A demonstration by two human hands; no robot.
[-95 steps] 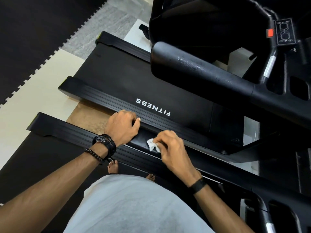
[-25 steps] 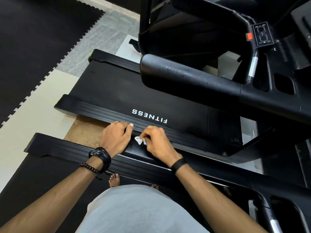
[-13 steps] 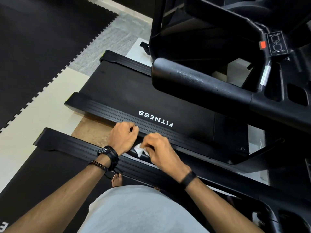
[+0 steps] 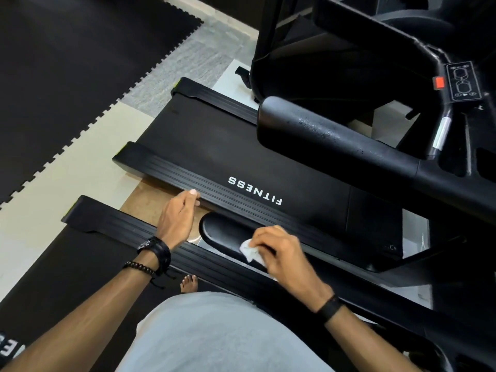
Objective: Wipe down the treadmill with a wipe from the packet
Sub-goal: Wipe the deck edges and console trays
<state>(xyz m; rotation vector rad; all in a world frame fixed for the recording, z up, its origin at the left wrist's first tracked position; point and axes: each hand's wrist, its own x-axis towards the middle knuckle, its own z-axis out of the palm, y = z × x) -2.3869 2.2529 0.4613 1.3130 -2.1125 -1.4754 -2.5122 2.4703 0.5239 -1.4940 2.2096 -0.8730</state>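
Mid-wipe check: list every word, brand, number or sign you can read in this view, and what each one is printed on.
"FITNESS": white capitals, upside down from this view, on the black belt of the far treadmill.
Cut-off white letters on the black belt of the near treadmill, bottom left corner: only partly in frame, not readable as a word.
Small white icons on the black control panel on the handlebar: too small to read.
Orange-red tab beside that panel: no readable text.

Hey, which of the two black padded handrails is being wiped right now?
The nearer, lower black padded handrail: the right hand presses a crumpled white wipe on it. The farther, higher black handrail is untouched.
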